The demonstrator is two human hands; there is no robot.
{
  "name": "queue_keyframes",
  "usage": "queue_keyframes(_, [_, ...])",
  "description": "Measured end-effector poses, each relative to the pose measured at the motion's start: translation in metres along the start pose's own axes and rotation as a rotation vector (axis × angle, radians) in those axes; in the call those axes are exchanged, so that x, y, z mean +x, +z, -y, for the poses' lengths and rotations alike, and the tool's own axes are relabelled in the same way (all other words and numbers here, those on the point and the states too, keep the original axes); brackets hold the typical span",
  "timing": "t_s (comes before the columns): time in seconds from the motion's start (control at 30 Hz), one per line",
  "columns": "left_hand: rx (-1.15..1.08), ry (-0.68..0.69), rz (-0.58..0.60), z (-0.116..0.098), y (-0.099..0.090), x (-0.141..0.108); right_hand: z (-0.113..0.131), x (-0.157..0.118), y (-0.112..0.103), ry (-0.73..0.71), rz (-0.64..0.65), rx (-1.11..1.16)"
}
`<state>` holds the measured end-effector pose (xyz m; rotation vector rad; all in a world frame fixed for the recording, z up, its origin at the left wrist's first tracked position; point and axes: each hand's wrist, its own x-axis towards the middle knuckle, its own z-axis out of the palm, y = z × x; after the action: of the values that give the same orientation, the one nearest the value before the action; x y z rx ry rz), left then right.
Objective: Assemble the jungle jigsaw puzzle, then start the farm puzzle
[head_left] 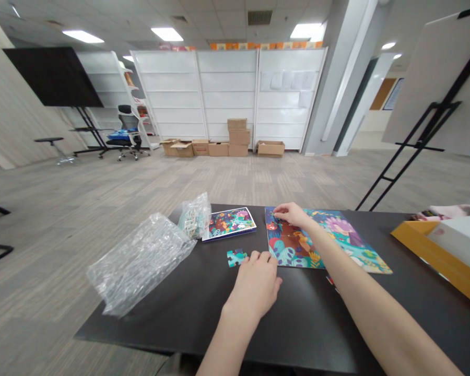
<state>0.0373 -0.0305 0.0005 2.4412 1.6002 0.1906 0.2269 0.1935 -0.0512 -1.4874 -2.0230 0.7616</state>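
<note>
Surface: one black table (297, 318), standing on a grey streaked floor (113, 188). Room: one white shelf wall (227, 86) in three bays, one grey column (324, 104), one screen (53, 75) on a black stand, one chair (127, 133) with a blue item on its seat, one round stool (49, 140), one easel (419, 138) carrying a white board (425, 78). Ceiling: three large light panels plus a partly hidden fourth; one large vent (259, 18). Along the shelf foot, cardboard boxes (218, 149), about eight, three of them stacked; overlap at the left end leaves the count uncertain. On the table: one puzzle (297, 243), lying flat right of centre, partly covered by the right forearm; one picture card (233, 221) to its left; two clear bags, the large bag (141, 266) hanging past the left edge, the small bag (196, 216) with contents too blurred to count; one teal piece (235, 258) or two joined, near the puzzle's left edge; one dark scrap (330, 281) mostly under the right forearm; one yellow box (434, 258) at the right. Hands, two: the left hand (258, 274), palm down, fingers loosely bent beside the teal piece, grasp hidden; the right hand (293, 214), thumb and fingertips pinched nearly together over the puzzle's far left corner, any piece between them indistinguishable.
</note>
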Motion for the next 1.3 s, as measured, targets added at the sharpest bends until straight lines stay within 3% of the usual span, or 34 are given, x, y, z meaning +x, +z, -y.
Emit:
queue_keyframes(0.6, [0.011,-0.008,0.032,-0.002,-0.003,-0.002,-0.001,0.002,0.004,-0.08,0.009,-0.115])
queue_keyframes(1.3, [0.006,-0.009,0.033,-0.002,-0.004,-0.002,0.01,-0.005,-0.007,-0.071,0.097,-0.132])
